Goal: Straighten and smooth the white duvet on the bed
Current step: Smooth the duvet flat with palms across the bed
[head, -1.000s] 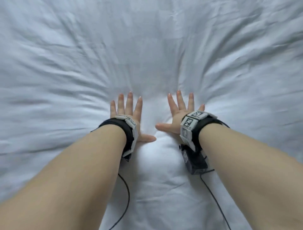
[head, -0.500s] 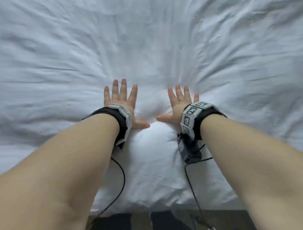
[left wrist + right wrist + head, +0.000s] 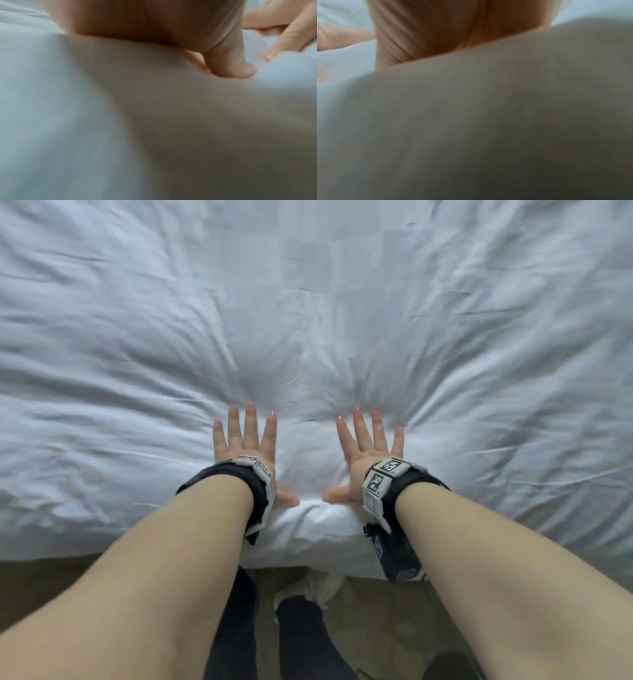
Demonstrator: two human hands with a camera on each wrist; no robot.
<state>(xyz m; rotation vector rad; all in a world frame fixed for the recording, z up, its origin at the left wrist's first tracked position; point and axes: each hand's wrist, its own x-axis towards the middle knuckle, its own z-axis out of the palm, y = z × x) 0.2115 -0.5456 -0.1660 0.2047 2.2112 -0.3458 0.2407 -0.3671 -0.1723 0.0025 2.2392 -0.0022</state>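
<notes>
Pressing flat: left hand, right hand, fingers straight; duvet stretching away.

One duvet, two hands, two wristbands.

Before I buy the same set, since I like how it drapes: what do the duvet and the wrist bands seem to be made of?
The duvet looks like matte woven cloth, probably cotton, over soft filling: it holds fine creases and dents under both flat palms. The wrist bands look like black fabric straps carrying stiff pale tiles with printed black-and-white codes, likely plastic; I cannot tell for certain.
</notes>
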